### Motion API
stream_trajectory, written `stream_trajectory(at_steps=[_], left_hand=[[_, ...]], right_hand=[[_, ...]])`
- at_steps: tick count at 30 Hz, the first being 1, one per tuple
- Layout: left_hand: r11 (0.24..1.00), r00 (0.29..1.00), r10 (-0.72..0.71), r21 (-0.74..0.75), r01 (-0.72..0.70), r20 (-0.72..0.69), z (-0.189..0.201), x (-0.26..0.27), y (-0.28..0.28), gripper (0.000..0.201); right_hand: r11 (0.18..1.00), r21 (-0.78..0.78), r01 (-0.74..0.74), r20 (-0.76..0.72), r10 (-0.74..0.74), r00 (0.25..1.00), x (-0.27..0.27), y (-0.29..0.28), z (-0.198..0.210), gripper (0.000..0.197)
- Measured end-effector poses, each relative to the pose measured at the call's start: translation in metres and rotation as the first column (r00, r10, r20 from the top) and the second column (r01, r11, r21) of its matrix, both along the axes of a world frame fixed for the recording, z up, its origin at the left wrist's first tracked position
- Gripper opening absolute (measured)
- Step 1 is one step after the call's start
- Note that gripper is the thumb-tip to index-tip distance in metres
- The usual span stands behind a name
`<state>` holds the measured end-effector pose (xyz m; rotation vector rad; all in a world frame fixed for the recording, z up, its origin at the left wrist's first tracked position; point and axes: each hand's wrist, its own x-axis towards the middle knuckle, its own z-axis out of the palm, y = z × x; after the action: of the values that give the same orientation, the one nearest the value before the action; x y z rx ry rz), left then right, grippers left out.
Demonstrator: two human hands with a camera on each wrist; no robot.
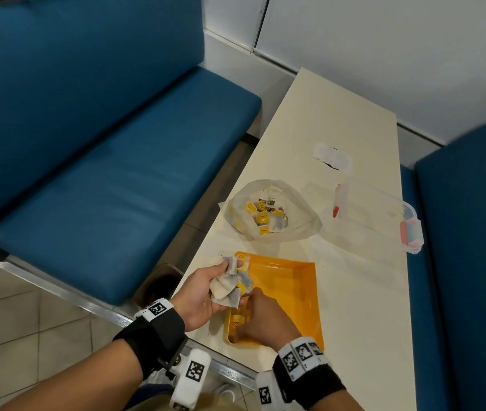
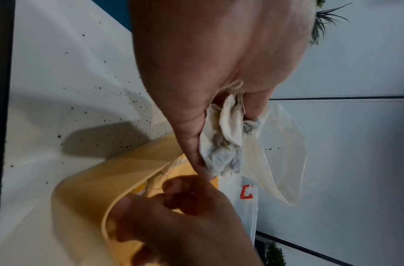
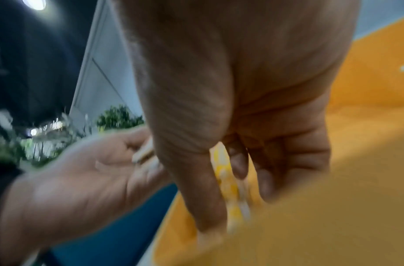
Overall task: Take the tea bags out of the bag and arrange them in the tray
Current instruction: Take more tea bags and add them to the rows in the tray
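An orange tray (image 1: 298,280) lies at the near end of the white table (image 1: 354,292). My left hand (image 1: 206,287) hovers over the tray's left rim and grips a bunch of grey-white tea bags (image 1: 231,284) with yellow tags; the same bunch (image 2: 224,144) shows in the left wrist view. My right hand (image 1: 261,317) is down in the tray's near left corner, fingers pinching a yellow-tagged tea bag (image 3: 229,187) against the tray floor (image 3: 333,207). Beyond the tray, a clear plastic bag (image 1: 274,212) lies open with more tea bags inside.
A clear lidded box with red clips (image 1: 384,215) sits at the table's right edge. A small clear wrapper (image 1: 332,157) lies farther back. Blue benches (image 1: 102,158) flank the table on both sides. Dark tea specks (image 2: 100,108) dot the tabletop.
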<state>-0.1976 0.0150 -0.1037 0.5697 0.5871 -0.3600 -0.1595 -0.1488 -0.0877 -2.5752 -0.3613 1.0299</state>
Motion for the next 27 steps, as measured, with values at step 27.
stream_trajectory(at_steps=[27], left_hand=[[0.935,0.921,-0.332,0.202,0.292,0.203,0.016,0.004,0.009,0.035]], right_hand=[[0.893,0.447,0.045,0.11,-0.105,0.988,0.069,0.015,0.069,0.014]])
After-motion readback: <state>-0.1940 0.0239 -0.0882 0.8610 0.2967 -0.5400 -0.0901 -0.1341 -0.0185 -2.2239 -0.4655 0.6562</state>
